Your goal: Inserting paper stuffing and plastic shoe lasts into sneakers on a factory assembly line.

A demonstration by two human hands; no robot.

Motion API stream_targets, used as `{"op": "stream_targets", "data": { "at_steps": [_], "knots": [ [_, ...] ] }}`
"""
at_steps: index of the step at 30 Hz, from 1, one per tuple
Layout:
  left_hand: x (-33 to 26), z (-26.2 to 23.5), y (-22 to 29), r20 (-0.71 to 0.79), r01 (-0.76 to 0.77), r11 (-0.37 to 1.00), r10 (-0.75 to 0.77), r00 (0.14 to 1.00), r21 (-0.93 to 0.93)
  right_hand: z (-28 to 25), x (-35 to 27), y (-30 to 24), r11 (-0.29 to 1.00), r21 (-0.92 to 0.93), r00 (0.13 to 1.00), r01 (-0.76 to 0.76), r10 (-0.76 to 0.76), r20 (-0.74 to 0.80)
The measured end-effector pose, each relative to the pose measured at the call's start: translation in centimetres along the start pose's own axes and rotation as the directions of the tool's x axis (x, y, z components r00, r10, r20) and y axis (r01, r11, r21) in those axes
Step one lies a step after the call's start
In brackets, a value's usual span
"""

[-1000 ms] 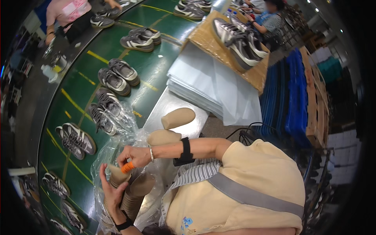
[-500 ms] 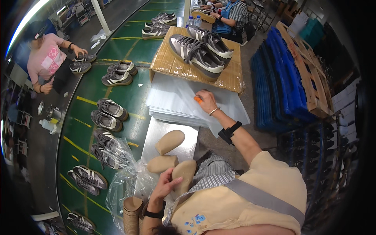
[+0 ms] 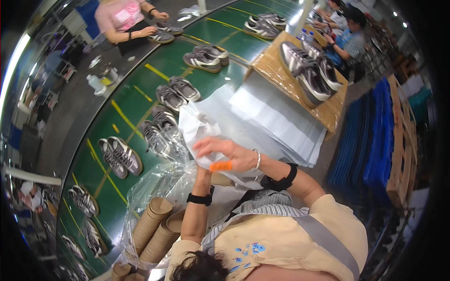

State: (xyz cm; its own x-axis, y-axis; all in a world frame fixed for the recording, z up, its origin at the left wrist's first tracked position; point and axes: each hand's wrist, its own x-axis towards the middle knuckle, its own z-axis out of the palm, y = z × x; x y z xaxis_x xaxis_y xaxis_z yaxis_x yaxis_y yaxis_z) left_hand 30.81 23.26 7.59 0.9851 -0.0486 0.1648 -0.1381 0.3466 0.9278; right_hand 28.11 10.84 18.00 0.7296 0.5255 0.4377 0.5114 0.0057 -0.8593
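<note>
A thin white sheet of paper (image 3: 199, 122) is bunched up in front of me, over the metal ledge. My right hand (image 3: 232, 152) is curved round its near part, thumb below the fingers. An orange cover (image 3: 221, 166) is on that thumb. My left hand (image 3: 203, 173) is behind the right hand and the paper; little beyond the wrist shows, and what it holds is hidden. Just below my right hand, part of a tan moulded shoe insert (image 3: 220, 179) peeks out. A stack of white paper sheets (image 3: 276, 117) lies beyond, half under a cardboard box (image 3: 335, 110).
Pairs of grey sneakers stand along the green conveyor (image 3: 154, 187). Another pair (image 3: 311, 70) sits on the box. Nested tan inserts (image 3: 152, 225) fill a clear plastic bag (image 3: 129, 213) at near left. Blue pallets (image 3: 370, 136) stand at right. Co-workers sit across the belt and farther off.
My right hand has come left and nearer from the stack, bringing a paper sheet over my left hand. The insert my left hand held is now mostly hidden. The view has turned left.
</note>
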Motion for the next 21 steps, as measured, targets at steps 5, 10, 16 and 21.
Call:
{"op": "stream_targets", "data": {
  "at_steps": [5,10,16,21],
  "knots": [
    [-0.8,-1.0,0.7,0.203,-0.010,0.996,-0.009,0.979,0.091,-0.8,3.9,0.5,0.852,-0.523,0.974,0.002,-0.121,-0.193],
    [0.6,-1.4,8.5,0.722,-0.413,0.671,-0.270,0.637,0.615,-3.9,9.4,1.6,0.640,-0.762,0.992,-0.098,0.128,-0.020],
    [-3.6,4.0,10.8,0.773,0.140,0.956,-0.290,0.565,0.257,-2.3,10.9,-0.4,0.713,-0.701,0.873,-0.021,-0.329,-0.361],
    [1.3,-1.0,7.0,-0.036,0.136,0.561,-0.284,0.958,-0.817,2.6,7.6,-2.7,0.836,-0.546,0.722,-0.047,-0.350,-0.597]
  ]
}}
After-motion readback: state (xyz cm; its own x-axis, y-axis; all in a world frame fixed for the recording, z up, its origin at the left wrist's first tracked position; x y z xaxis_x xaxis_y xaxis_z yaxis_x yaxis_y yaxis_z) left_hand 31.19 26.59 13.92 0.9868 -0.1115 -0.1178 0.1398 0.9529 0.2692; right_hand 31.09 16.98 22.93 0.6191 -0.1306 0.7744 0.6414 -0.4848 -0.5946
